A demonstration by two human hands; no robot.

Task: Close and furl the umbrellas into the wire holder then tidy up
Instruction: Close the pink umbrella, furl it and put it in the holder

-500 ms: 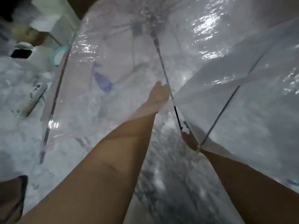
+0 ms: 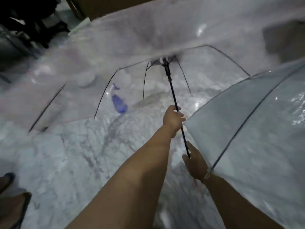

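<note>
A clear umbrella [image 2: 125, 47] is spread open ahead of me, its black shaft [image 2: 171, 90] slanting down toward me. My left hand [image 2: 173, 119] grips the shaft about halfway along. My right hand [image 2: 195, 164] holds the shaft's lower end; the handle is hidden under it. A second clear umbrella [image 2: 250, 129] lies open at the right, its rim overlapping my right wrist. No wire holder is in view.
A blue spray bottle [image 2: 119, 103] lies on the marbled floor [image 2: 66, 162], seen through the canopy. Dark furniture [image 2: 33, 22] stands at the top left. A brown board [image 2: 105, 5] runs along the top. My feet [image 2: 9, 200] show at the bottom left.
The view has swung. The umbrella has tilted away, so its ribs and hub now show ahead. My left hand now wraps the shaft lower down, and my right hand has come out from under the other canopy.
</note>
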